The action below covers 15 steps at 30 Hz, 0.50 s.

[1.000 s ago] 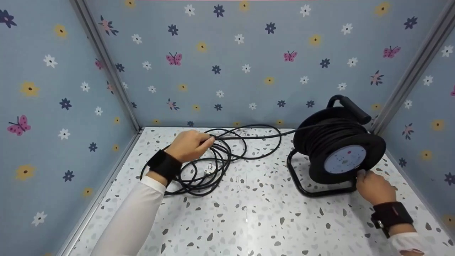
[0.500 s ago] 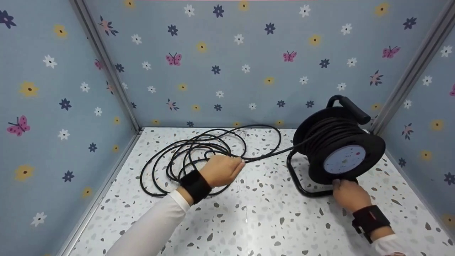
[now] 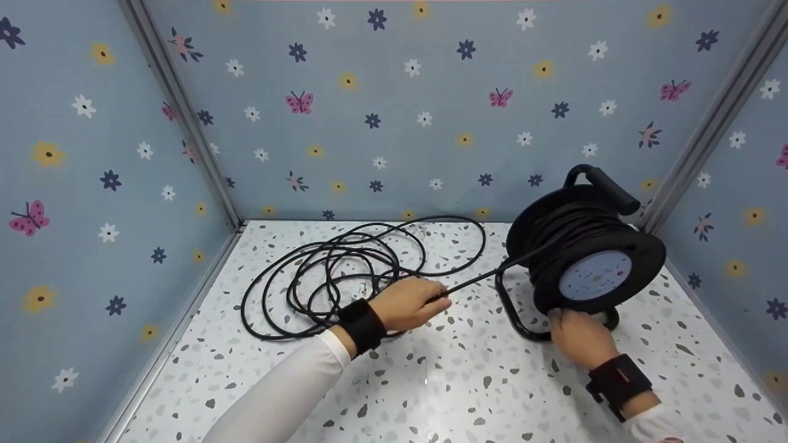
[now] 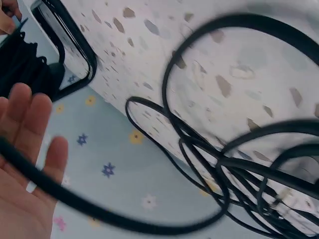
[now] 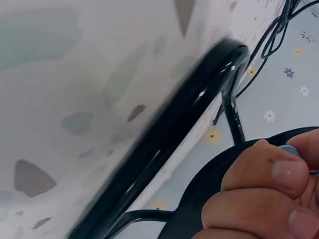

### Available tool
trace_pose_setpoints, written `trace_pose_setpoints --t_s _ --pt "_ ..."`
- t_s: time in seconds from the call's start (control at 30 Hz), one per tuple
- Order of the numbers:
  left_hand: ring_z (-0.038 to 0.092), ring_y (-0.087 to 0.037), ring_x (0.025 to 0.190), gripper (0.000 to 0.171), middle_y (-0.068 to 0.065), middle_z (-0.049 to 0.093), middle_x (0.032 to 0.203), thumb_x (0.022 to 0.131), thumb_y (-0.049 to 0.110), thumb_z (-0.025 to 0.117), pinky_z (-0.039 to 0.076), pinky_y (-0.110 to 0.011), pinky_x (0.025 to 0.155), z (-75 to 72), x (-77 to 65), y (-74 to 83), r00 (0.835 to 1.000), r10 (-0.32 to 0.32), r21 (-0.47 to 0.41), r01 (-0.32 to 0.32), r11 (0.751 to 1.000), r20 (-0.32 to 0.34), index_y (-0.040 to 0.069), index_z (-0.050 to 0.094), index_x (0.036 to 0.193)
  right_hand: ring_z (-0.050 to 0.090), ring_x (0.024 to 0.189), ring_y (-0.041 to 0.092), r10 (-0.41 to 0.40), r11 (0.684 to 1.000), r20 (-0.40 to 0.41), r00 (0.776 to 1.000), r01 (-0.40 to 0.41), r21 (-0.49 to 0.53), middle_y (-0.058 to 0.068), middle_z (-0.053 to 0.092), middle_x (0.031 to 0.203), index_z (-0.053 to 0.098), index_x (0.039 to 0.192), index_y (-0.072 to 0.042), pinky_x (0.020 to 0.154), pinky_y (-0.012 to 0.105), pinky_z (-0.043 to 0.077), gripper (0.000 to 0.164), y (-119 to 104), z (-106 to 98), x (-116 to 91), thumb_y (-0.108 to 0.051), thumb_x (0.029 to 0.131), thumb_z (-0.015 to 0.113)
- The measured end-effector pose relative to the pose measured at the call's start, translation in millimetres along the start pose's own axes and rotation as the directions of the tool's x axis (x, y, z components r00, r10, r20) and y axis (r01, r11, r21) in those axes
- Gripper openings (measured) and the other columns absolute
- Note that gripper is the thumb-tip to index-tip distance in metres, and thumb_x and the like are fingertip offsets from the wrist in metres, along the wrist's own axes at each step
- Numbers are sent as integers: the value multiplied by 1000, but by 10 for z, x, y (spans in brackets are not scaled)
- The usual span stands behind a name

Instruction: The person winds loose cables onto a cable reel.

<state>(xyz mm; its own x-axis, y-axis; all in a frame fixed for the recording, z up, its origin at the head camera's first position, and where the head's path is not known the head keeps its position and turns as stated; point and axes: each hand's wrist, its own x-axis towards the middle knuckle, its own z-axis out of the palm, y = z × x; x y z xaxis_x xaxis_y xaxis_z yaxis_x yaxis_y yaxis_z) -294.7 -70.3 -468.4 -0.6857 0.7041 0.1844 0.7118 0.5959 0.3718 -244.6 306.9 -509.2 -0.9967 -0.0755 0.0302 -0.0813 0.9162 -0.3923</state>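
A black cable reel [image 3: 643, 258] with a pale round socket face stands at the right on a tubular black frame [image 3: 508, 307]. One black cable [image 3: 477, 280] runs taut from its winding to my left hand [image 3: 406, 304], which pinches it between thumb and forefinger. In the left wrist view the cable crosses the palm and the other fingers are nearly straight. My right hand [image 3: 582, 338], at the lower rim of the reel, curls its fingers round a small blue-grey knob [image 5: 289, 149], mostly hidden by the fingers. Loose cable loops [image 3: 289, 271] lie left of the reel.
The speckled white tabletop [image 3: 455, 381] is bounded by flower-printed blue panels [image 3: 369, 141] at the back and both sides. Grey metal posts [image 3: 184, 117] stand at the corners. The reel's carrying handle [image 3: 612, 187] sticks up near the right post.
My left hand has moved right and nearer me, letting the coil show. The right hand has swung left under the reel's face, and the face has turned.
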Motion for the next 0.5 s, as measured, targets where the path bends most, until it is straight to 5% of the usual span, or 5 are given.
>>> trace_pose_setpoints --t_s 0.1,0.2,0.37,0.5 --pt "67 -30 131 50 -14 72 137 118 41 36 49 -48 117 -81 -18 -205 994 -103 -113 99 989 -33 7 65 141 66 64 31 11 1000 5 1000 -11 -2 12 66 74 69 90 -3 62 59 56 54 -29 -7 -5 -30 117 31" --pt "60 -35 141 46 -19 65 148 116 28 40 44 -50 123 -166 -72 -459 969 -232 -178 214 960 -88 1 60 148 68 66 33 6 1000 5 1000 -6 -2 13 67 76 70 93 -1 62 60 56 55 -37 -15 -2 -30 118 30" --pt "69 -35 121 35 -18 72 128 103 10 53 54 -50 108 -194 -250 -835 927 -374 -63 372 926 -22 -1 67 133 69 68 37 -32 999 -7 999 32 -28 16 68 80 70 98 4 61 60 56 50 -38 -6 0 -25 117 34" --pt "66 -27 96 17 -11 70 107 100 18 68 57 -46 90 -156 -404 -973 933 -352 35 350 936 78 5 73 109 69 68 37 -58 997 -17 998 57 -45 16 68 81 70 103 6 58 58 56 45 -34 15 0 -22 116 38"
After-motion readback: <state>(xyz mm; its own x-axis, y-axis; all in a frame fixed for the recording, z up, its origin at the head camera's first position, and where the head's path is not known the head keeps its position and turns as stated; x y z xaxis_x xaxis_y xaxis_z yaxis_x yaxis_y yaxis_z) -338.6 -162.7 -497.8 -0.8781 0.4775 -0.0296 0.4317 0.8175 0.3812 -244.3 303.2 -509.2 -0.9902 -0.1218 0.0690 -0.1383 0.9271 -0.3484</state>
